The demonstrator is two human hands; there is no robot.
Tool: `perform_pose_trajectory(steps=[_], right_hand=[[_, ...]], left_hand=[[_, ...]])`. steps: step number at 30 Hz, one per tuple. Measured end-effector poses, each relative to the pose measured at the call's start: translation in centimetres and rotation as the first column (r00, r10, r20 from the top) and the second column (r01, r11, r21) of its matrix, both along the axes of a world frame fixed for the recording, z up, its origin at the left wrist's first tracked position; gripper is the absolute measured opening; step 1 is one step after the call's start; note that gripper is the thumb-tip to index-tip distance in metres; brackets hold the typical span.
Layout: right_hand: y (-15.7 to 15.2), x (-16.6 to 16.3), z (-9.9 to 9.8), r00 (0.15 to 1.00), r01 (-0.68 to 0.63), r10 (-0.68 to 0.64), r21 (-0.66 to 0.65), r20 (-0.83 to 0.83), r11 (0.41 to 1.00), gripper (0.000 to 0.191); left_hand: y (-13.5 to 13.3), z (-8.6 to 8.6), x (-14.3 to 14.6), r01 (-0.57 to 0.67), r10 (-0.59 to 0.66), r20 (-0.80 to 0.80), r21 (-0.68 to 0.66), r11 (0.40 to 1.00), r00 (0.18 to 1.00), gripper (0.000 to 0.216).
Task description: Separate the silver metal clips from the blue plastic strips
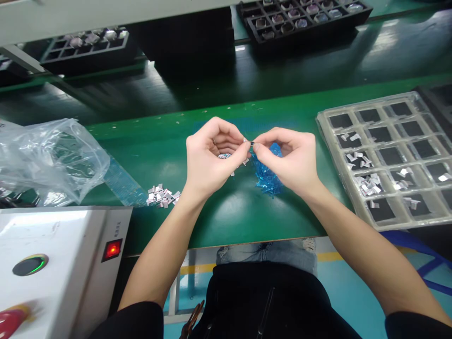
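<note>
Over the green tabletop, my left hand and my right hand meet at their fingertips. Both pinch a tiny dark-and-silver piece, too small for its kind to show. Partly hidden behind my left fingers lie several small silvery pieces. A heap of crumpled blue film strips sits below my right hand, partly covered by it. To the left of my left wrist is a loose pile of small silver-and-pinkish pieces.
On the right, a clear compartment tray holds small silver pieces in some cells. A plastic bag and a white machine with a lit red switch stand left. Black trays of faceted pieces sit at the back.
</note>
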State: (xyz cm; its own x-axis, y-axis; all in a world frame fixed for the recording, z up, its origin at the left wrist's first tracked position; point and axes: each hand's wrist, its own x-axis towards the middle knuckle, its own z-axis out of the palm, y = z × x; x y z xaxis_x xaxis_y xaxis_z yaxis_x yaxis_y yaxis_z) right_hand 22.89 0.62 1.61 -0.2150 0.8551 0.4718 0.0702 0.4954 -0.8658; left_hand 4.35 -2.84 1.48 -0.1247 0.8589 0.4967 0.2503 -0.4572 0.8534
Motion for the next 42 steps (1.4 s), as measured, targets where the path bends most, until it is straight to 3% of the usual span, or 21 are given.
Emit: perform_pose_trajectory(steps=[9,15,21,25,29,32,42], right_hand=[[0.5,0.3,-0.3,1.0,-0.024,0.025,-0.077,0.013,0.997,0.005],[0.7,0.4,-0.3,0.999,-0.012,0.015,-0.063,0.047,0.998,0.006],[1.1,0.7,-0.4,0.999,-0.05,0.05,-0.054,0.003,0.997,0.007],[0.8,0.6,-0.3,1.0,-0.018,0.018,-0.014,0.012,1.0,0.007],[0.1,0.1,-0.2,0.995,0.098,-0.098,0.126,-0.008,0.987,0.006],[0.0,-0.1,-0.4,0.995,0.096,-0.094,0.202,-0.018,0.975,0.007],[0.3,0.1,-0.7,0.992,0.113,-0.126,0.266,0.032,0.957,0.012]], left_hand=[[0.2,0.0,-0.2,0.002,-0.004,-0.029,-0.075,0.997,1.0,0.043],[0.1,0.1,-0.2,-0.012,0.009,-0.05,-0.066,0.998,0.999,0.038],[-0.1,0.6,-0.3,0.075,-0.074,0.022,-0.075,0.994,0.997,0.054],[-0.2,0.8,-0.1,0.063,-0.059,0.05,-0.076,0.995,0.997,0.058],[-0.2,0.6,0.1,0.03,-0.028,0.049,-0.052,0.998,0.998,0.051],[-0.2,0.4,0.1,0.014,-0.013,0.028,-0.018,1.0,1.0,0.044],[-0.1,-0.1,0.0,0.034,-0.029,-0.067,0.069,0.997,0.997,0.012]])
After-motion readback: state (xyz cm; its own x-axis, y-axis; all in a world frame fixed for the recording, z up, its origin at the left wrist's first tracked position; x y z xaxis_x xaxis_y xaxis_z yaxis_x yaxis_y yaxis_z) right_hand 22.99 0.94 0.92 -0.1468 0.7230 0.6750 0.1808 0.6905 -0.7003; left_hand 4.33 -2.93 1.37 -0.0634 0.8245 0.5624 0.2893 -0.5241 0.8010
